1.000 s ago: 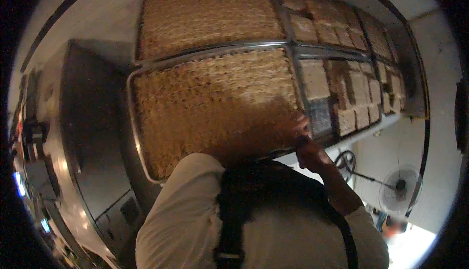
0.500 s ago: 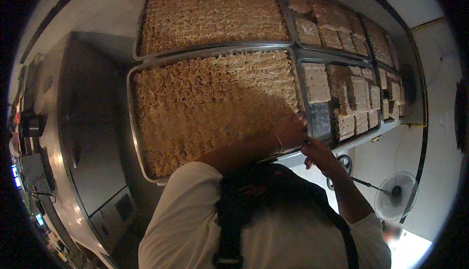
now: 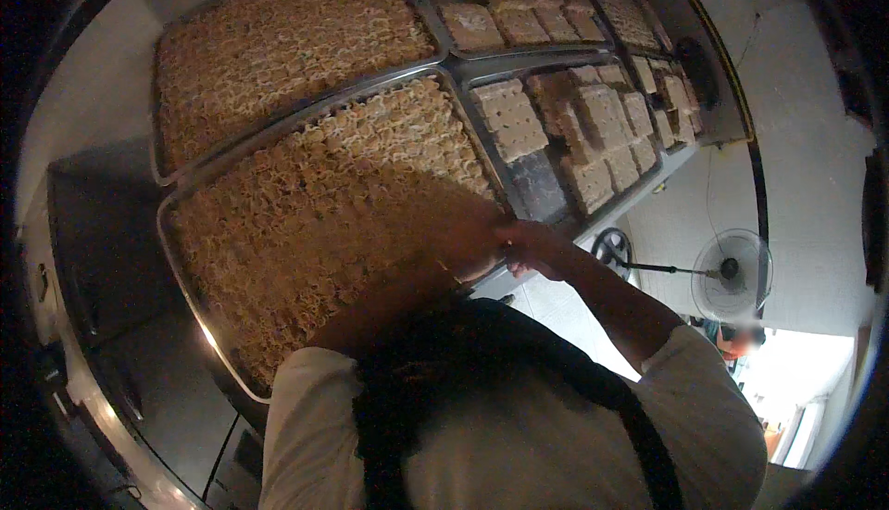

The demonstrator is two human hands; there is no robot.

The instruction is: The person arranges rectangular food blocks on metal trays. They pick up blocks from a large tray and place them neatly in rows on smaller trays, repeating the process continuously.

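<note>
My left hand [image 3: 474, 243] is over the right edge of the large near tray [image 3: 169, 260], dim in shadow, its fingers mostly hidden. Touching it from the right is my right hand [image 3: 537, 249], its fingers curled in; whatever they close on, if anything, is too dark to make out. Rows of wrinkled, golden-brown pastry [image 3: 278, 223] fill the near tray. Close to my right hand lies a smaller tray with pale square slabs [image 3: 509, 121] dotted with holes and a bare dark patch [image 3: 539, 188] of its bottom.
Behind stands another large tray of wrinkled pastry [image 3: 287, 47]. More slabs [image 3: 519, 24] fill trays at the far right. A standing fan [image 3: 732, 269] is off to the right, with a blurred person [image 3: 736, 339] beyond. Metal cabinets [image 3: 139, 325] stand at the left.
The view has turned, so the trays now sit further left and tilted. My hands stay together at the near tray's right edge; the right hand has come over closer to the left.
</note>
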